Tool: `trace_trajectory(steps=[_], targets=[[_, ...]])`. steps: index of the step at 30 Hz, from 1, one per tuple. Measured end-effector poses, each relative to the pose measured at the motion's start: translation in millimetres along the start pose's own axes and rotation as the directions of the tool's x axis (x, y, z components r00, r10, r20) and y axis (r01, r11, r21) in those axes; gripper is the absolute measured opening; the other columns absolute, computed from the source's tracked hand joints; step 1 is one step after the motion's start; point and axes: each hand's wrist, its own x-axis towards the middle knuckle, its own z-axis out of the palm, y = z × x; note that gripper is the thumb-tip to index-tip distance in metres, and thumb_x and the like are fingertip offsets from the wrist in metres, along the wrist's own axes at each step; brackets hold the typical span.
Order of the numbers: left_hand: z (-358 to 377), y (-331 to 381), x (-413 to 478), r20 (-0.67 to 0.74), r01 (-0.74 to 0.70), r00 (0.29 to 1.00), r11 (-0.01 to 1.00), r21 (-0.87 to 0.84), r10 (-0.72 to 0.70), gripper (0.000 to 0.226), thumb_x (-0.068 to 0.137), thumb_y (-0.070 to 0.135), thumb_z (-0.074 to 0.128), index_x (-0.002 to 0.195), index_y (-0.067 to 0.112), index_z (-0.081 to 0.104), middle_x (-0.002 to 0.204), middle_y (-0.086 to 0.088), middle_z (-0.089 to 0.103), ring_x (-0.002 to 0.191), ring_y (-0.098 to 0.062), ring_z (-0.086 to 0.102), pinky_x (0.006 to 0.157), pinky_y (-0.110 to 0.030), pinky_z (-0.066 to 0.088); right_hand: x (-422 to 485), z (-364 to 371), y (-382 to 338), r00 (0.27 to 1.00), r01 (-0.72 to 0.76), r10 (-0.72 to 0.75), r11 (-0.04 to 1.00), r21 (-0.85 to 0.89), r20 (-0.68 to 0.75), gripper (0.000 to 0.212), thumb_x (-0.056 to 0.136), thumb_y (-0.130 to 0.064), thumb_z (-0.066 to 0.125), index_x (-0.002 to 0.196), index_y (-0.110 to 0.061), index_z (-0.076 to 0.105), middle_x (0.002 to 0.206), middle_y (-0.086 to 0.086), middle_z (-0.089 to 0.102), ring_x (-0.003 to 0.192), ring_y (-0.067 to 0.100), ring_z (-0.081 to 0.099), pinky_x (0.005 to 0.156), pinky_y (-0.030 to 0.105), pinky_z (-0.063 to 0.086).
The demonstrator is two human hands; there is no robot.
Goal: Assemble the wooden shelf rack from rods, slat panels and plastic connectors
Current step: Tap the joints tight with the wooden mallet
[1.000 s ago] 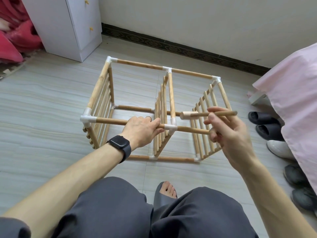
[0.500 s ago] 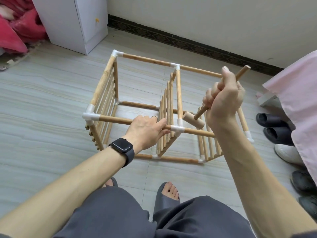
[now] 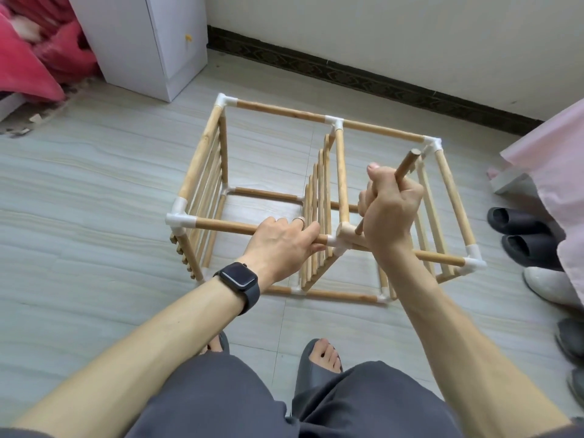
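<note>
Floor tiles (image 3: 94, 191), right fist (image 3: 390, 213) round mallet (image 3: 346, 231)

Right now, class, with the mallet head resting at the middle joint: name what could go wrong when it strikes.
The left hand grips the near top rod right beside the white connector where the mallet rests; a stray blow could catch its fingers.
The rack stands free on the tiled floor; a hit may shift it toward the bare toes.
</note>
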Motion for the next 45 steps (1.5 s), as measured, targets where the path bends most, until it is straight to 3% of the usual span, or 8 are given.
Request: trace_trajectory(steps=[10,15,20,28,33,36,38,45], targets=[[-40,0,-3,-0.089,-0.036,0.996,0.817,-0.575,-0.019,0.064,0.082,0.082,0.043,0.138,0.052,0.037,0.094,0.033,0.061,0.087,0.008,0.059,0.066,-0.016,0.041,-12,-16,-22,0.985,-0.17,0.168,0.943,0.286,0.032,0.049,0.097,-0.038,0.051,0.05,-0.026,0.044,0.051,-0.003,0.034,0.051,0.017,0.035,0.057,0.029,0.037],[-53,-26,-20,-0.341,-0.068,0.933,0.871,-0.486,-0.118,0.033,0.092,0.056,0.059,0.11,0.028,0.064,0.069,0.024,0.047,0.064,0.001,0.05,0.053,-0.009,0.031,-20,-31,-19,0.979,-0.182,0.197,0.961,-0.21,0.054,0.045,0.102,-0.052,0.046,0.072,-0.026,0.067,0.08,-0.009,0.07,0.087,0.007,0.067,0.088,0.035,0.05],[-65,-67,-40,-0.452,0.024,0.86,0.902,-0.431,-0.238,0.025,0.087,0.035,0.078,0.11,0.028,0.072,0.085,0.019,0.056,0.065,-0.004,0.052,0.052,-0.028,0.05,-36,-57,-15,0.753,-0.536,0.539,0.835,-0.124,0.377,0.04,0.088,-0.047,0.061,0.098,-0.013,0.079,0.097,0.016,0.075,0.074,0.026,0.071,0.062,0.028,0.058],[-68,-82,-58,-0.567,0.1,0.78,0.948,-0.303,-0.263,0.025,0.083,0.033,0.081,0.108,0.029,0.077,0.088,0.005,0.067,0.074,-0.019,0.065,0.053,-0.025,0.045,-75,-10,1,0.553,-0.488,0.645,0.764,-0.422,0.528,0.041,0.106,-0.044,0.044,0.107,-0.012,0.07,0.071,-0.001,0.062,0.057,0.012,0.05,0.049,0.024,0.042],[-55,-98,-74,-0.324,0.3,0.804,0.811,-0.503,-0.498,0.083,0.08,0.041,0.081,0.149,0.022,0.039,0.139,-0.005,0.048,0.121,-0.022,0.049,0.099,-0.04,0.049,-79,16,23,0.733,-0.206,0.538,0.759,-0.617,0.417,0.04,0.108,-0.039,0.037,0.086,-0.02,0.064,0.069,-0.007,0.05,0.056,0.005,0.044,0.058,0.024,0.036],[-39,-105,-93,0.105,0.457,0.783,0.451,-0.767,-0.613,0.12,0.076,0.047,0.084,0.158,0.03,-0.001,0.159,-0.008,0.022,0.139,-0.015,0.032,0.107,-0.035,0.035,-81,13,35,0.772,-0.086,0.485,0.72,-0.689,0.411,0.037,0.107,-0.041,0.037,0.082,-0.026,0.059,0.072,-0.008,0.056,0.069,0.008,0.052,0.069,0.029,0.041],[-26,-108,-102,0.254,0.516,0.754,0.307,-0.799,-0.606,0.111,0.082,0.049,0.079,0.16,0.029,0.002,0.146,-0.01,0.047,0.137,-0.024,0.044,0.1,-0.031,0.04,-86,8,42,0.77,-0.042,0.471,0.71,-0.703,0.43,0.035,0.106,-0.043,0.039,0.081,-0.026,0.057,0.069,-0.008,0.056,0.068,0.008,0.052,0.067,0.027,0.041],[-13,-96,-95,0.18,0.507,0.755,0.387,-0.77,-0.631,0.075,0.085,0.058,0.071,0.148,0.04,0.036,0.089,0.022,0.06,0.089,-0.011,0.062,0.066,-0.019,0.045,-90,-14,40,0.806,0.078,0.266,0.837,-0.541,0.528,0.026,0.1,-0.049,0.048,0.082,-0.032,0.054,0.059,-0.003,0.051,0.05,0.006,0.042,0.048,0.022,0.033]])
